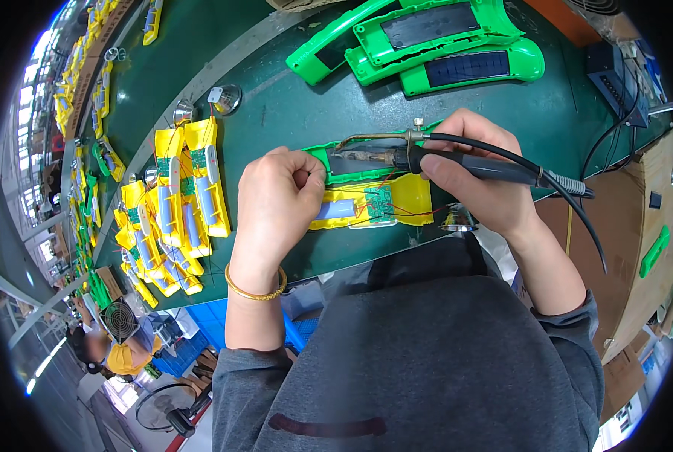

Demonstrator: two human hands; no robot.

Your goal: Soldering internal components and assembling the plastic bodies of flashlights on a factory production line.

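Observation:
My right hand (491, 184) grips the dark handle of a soldering iron (494, 169), which has a brass guide tube (374, 137) along its top. The iron's tip points left over a green casing half (338, 179) with a dark panel. My left hand (276, 200), fingers curled in, closes on that casing's left end; its fingertips are partly hidden. Just in front lies a yellow casing half (418, 199) with a blue cylindrical battery (338, 209), a green circuit board (379, 203) and thin red and black wires. A shiny reflector (457, 218) sits at its right end.
Several yellow casings with batteries (204, 177) stand clustered at left, near loose reflectors (225, 98). Green casings with dark panels (468, 68) are piled at the back. A blue power unit (615, 83) and black cables are at right. Another person (129, 354) is at far lower left.

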